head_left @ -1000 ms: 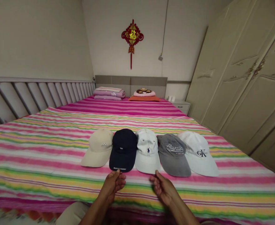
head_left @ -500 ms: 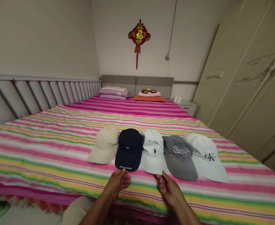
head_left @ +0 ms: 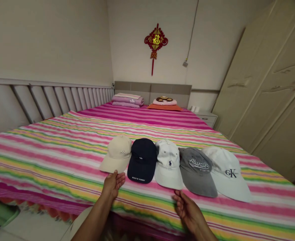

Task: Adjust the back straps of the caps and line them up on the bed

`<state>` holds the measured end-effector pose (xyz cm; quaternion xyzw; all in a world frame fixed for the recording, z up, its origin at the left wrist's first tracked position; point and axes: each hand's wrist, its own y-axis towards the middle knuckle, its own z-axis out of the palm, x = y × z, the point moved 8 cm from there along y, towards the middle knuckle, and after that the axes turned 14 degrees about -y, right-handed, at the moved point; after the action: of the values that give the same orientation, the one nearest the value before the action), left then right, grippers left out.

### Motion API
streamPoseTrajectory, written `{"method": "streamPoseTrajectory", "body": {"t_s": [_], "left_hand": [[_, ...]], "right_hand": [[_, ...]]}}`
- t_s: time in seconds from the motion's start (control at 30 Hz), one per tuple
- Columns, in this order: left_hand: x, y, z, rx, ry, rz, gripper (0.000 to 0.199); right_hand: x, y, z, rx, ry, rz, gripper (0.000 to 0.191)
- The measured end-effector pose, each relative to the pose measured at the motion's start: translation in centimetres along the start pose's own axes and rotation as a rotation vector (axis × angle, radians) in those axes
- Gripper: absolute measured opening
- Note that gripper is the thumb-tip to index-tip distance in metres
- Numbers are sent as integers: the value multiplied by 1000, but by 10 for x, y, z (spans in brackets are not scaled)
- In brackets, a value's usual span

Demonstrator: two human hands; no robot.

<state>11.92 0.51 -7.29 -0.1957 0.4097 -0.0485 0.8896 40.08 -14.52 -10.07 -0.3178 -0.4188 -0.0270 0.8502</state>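
Note:
Several caps lie in a row on the striped bedspread (head_left: pixel 74 150), brims toward me. From left they are a beige cap (head_left: pixel 117 152), a navy cap (head_left: pixel 141 160), a white cap with a small dark logo (head_left: pixel 168 167), a grey "Always" cap (head_left: pixel 199 174) and a white "CK" cap (head_left: pixel 229 174). Neighbouring caps touch or overlap. My left hand (head_left: pixel 113 184) is at the front edge of the beige brim, fingers apart, not gripping it. Just below the brim of the middle white cap is my right hand (head_left: pixel 186 207), open with its fingers loosely curled and nothing in it.
Folded purple bedding (head_left: pixel 127 100) and a pink and orange stack (head_left: pixel 165 103) sit by the headboard (head_left: pixel 170 90). A slatted rail (head_left: pixel 69 97) runs along the left. Wardrobe (head_left: pixel 258 87) and nightstand (head_left: pixel 208 117) stand right. A green stool (head_left: pixel 1 214) is lower left.
My left hand has moved left from the navy brim to the beige brim. My right hand has drawn slightly back from the white brim. The view has shifted a little left.

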Motion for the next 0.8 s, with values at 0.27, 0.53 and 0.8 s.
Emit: {"method": "streamPoseTrajectory", "body": {"t_s": [0.27,0.53,0.8], "left_hand": [[5,7,-6,2,56,18,16],[4,8,-6,29,82,34,13],[40,-33,-17,33,17,-30,17]], "right_hand": [[0,-2,0,-8,-3,-23,10],[-1,2,4,26,-13,-89,20],[-1,-2,6,46,-95,-155,42]]}}
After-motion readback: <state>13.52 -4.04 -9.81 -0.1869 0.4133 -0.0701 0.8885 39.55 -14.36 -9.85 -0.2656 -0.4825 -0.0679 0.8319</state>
